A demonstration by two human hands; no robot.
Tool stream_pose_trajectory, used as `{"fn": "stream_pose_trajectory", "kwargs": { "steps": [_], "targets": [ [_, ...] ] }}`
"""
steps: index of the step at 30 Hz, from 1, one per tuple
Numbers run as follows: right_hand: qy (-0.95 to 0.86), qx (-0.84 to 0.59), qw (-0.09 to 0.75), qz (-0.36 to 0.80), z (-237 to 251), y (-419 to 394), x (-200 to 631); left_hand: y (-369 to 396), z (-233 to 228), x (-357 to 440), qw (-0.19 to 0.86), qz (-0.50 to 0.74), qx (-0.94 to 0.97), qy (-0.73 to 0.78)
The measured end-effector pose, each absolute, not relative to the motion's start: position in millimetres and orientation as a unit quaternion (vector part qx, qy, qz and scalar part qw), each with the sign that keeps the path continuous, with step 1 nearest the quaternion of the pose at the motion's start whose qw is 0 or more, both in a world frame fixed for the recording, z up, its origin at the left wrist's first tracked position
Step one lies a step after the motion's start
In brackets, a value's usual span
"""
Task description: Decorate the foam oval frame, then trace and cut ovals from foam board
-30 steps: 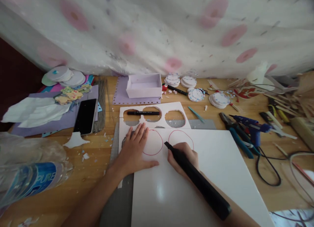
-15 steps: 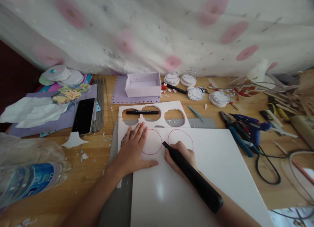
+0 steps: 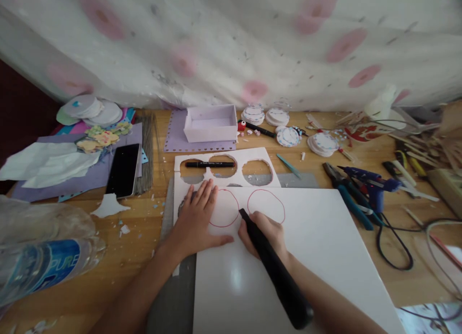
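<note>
Desk (image 3: 144, 237); right hand (image 3: 265, 233) hides tool (image 3: 274, 271) tip

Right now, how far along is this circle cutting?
Done: an offcut strip with three round holes lies behind, and two red circles are drawn on the white board. In hand: the right hand sets a black cutter by the left circle while the left hand presses the board flat. Left: both circles look uncut.

The left hand (image 3: 197, 223) lies flat on the white board (image 3: 306, 257) beside a red circle (image 3: 224, 208); the right hand (image 3: 265, 233) holds a black cutter (image 3: 274, 269), tip at that circle's edge.
</note>
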State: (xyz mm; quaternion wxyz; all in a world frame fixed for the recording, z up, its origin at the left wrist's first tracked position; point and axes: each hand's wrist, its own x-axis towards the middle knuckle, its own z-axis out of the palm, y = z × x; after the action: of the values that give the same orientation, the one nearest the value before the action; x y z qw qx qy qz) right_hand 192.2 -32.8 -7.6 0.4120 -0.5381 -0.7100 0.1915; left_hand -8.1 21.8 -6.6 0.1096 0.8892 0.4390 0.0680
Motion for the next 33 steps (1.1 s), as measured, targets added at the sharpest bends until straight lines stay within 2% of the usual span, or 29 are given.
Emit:
{"fn": "stream_pose_trajectory", "kwargs": {
  "steps": [3, 12, 22, 30, 33],
  "targets": [
    [-0.701, -0.541, 0.44, 0.15, -9.7, -34.1, 192.6, 21.5, -5.1, -7.8, 0.115, 0.068, 0.888, 0.44],
    [-0.697, -0.551, 0.439, 0.13, -8.5, -34.3, 192.5, 21.7, -5.1, -7.8, 0.111, 0.069, 0.889, 0.439],
    [-0.672, -0.593, 0.362, 0.257, -3.4, -32.8, 187.5, 21.9, -6.2, -7.1, 0.119, 0.082, 0.886, 0.44],
    [-0.582, -0.644, 0.374, 0.326, 14.4, -35.6, 193.6, 22.0, -6.9, -7.3, 0.113, 0.07, 0.888, 0.44],
    [-0.554, -0.622, 0.422, 0.356, 12.9, -32.3, 201.2, 22.3, -6.7, -7.9, 0.118, 0.071, 0.887, 0.441]
  ]
}}
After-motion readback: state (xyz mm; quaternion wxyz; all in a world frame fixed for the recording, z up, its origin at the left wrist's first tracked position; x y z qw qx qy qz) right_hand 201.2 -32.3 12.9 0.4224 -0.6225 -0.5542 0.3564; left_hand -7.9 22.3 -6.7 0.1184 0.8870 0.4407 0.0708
